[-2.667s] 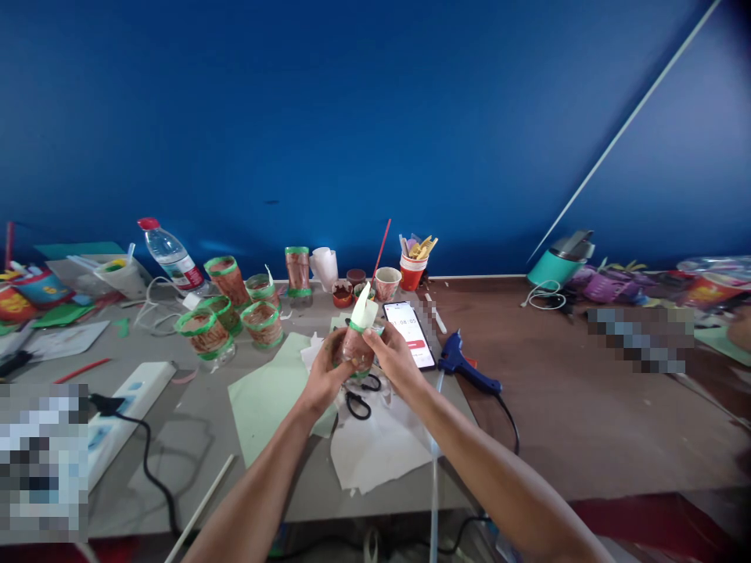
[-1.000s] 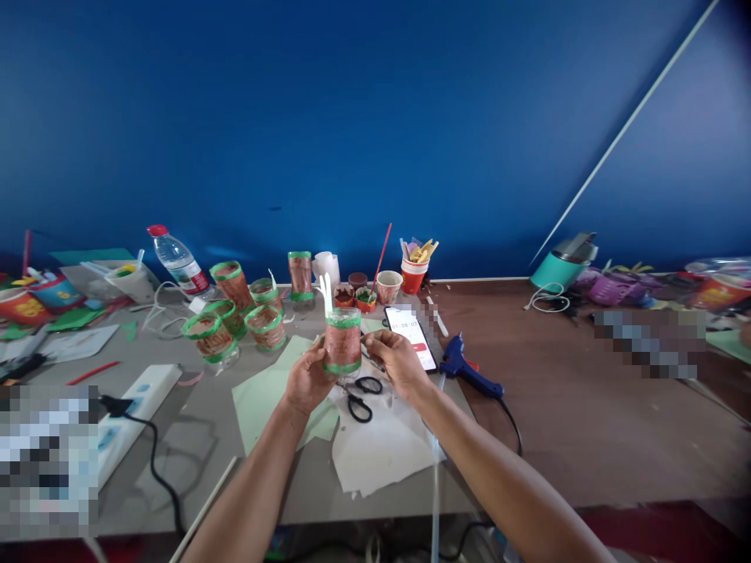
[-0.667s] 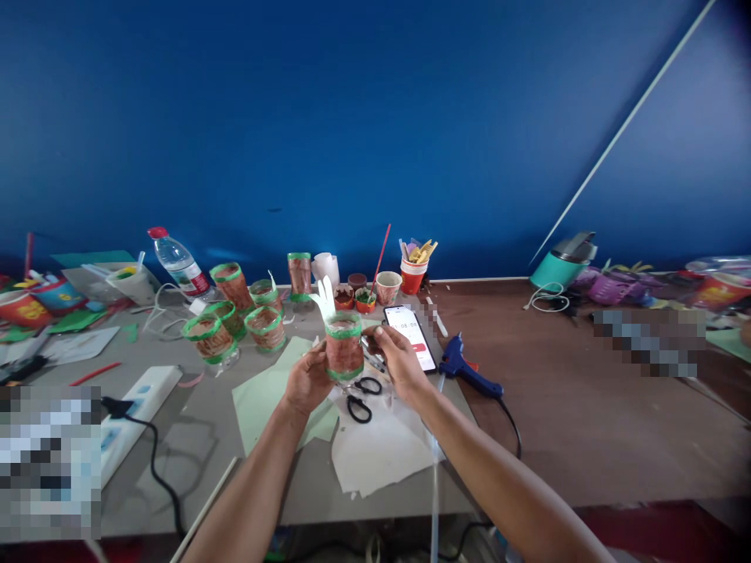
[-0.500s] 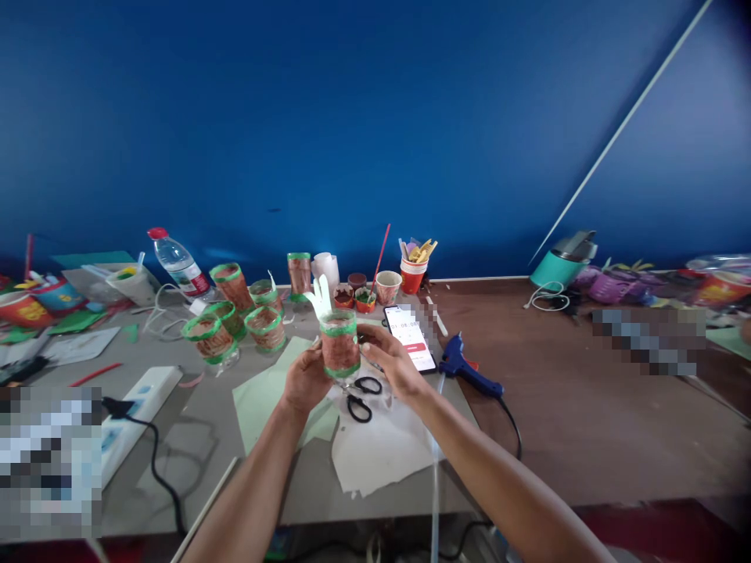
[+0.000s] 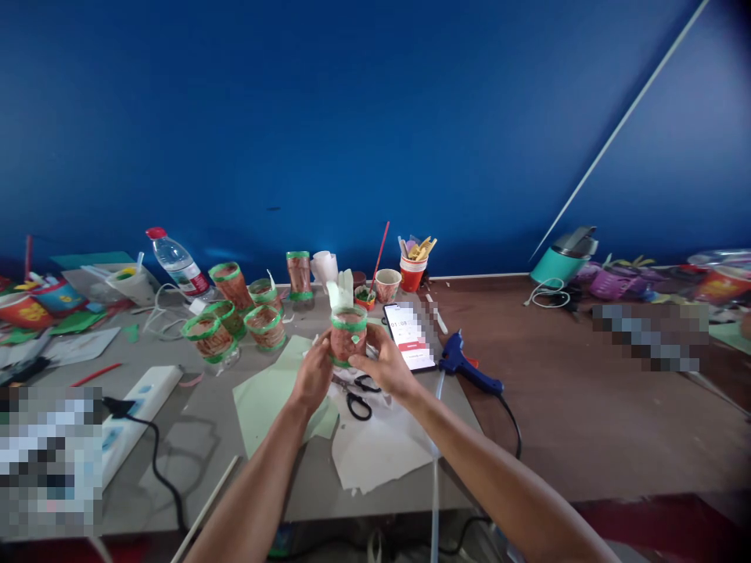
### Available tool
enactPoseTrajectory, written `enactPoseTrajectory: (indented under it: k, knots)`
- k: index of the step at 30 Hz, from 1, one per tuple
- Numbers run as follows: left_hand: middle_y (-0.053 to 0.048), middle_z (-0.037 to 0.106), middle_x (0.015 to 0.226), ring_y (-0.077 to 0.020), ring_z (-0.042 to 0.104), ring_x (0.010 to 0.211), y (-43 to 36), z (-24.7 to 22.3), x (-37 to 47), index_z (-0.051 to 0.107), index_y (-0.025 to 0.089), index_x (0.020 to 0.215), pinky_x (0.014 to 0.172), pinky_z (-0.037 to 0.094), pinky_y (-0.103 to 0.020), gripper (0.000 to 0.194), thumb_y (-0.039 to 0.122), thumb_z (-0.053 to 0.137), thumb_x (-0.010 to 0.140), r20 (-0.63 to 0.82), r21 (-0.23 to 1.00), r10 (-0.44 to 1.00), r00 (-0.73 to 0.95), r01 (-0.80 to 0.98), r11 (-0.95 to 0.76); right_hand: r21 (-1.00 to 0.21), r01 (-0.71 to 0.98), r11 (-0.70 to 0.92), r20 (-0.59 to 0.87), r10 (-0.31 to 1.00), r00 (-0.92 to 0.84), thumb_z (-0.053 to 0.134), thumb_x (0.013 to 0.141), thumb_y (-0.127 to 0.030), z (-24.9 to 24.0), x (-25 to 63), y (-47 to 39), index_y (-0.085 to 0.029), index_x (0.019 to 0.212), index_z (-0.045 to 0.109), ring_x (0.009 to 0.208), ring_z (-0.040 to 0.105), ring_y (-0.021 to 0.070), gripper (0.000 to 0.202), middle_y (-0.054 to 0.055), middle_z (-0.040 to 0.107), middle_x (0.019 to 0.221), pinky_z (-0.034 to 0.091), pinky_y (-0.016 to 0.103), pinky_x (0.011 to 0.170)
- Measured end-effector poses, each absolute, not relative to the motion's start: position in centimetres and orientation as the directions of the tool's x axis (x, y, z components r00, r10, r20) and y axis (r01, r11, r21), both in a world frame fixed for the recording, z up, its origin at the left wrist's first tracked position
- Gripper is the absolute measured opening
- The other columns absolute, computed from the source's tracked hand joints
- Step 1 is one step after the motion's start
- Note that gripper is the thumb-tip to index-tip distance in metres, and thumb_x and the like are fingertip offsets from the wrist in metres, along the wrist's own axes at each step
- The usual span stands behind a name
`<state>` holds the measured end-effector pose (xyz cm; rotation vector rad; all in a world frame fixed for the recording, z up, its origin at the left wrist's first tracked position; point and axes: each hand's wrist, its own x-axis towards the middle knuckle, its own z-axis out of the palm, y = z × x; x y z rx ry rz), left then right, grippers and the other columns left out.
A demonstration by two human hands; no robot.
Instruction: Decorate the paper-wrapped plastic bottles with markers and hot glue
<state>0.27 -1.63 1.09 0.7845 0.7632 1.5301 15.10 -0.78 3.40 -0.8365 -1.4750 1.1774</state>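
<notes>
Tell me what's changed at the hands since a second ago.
The right hand, then just beside the held brown cup, has moved left and now grasps it. The left hand keeps its hold. The cup has shifted slightly right and away from the wearer, and a small pale green piece now shows on its front. The scissors, phone and blue glue gun lie as before.

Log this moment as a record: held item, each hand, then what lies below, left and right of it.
Held item: brown-and-green jar, roughly upright, pale cut-paper piece rising at its far rim
Left hand: around the jar's left side
Right hand: around its right side, thumb toward the front
Below: black-handled scissors, white paper
Left: green paper, other jars
Right: phone, blue glue gun
</notes>
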Motion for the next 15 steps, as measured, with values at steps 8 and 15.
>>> enactPoseTrajectory:
  k: [8, 15]
  knots:
    - [-0.010, 0.058, 0.136, -0.0295, 0.051, 0.128, -2.0, 0.4, 0.6, 0.059, 0.022, 0.125, 0.108, 0.039, -0.043, 0.057, 0.039, 0.075, 0.074, 0.233, 0.895, 0.972, -0.020, -0.387, -0.222, -0.810, 0.340, 0.478, 0.502, 0.865, -0.020, 0.072, 0.071, -0.026, 2.2, 14.9, -1.2, -0.015, 0.126, 0.045, 0.109, 0.054, 0.0297, 0.062, 0.015, 0.055, 0.115, 0.047, 0.047, 0.093]
    - [-0.011, 0.066, 0.125, -0.0296, 0.059, 0.117, -2.0, 1.1, 0.7, 0.064, 0.020, 0.118, 0.102, 0.044, -0.043, 0.055, 0.034, 0.080, 0.067, 0.200, 0.929, 0.978, -0.051, -0.307, -0.206, -0.715, 0.444, 0.539, 0.566, 0.820, -0.085, 0.069, 0.077, -0.032, 1.8, 14.5, -1.3, -0.017, 0.131, 0.043, 0.104, 0.055, 0.0299, 0.062, 0.014, 0.054, 0.111, 0.050, 0.046, 0.089]
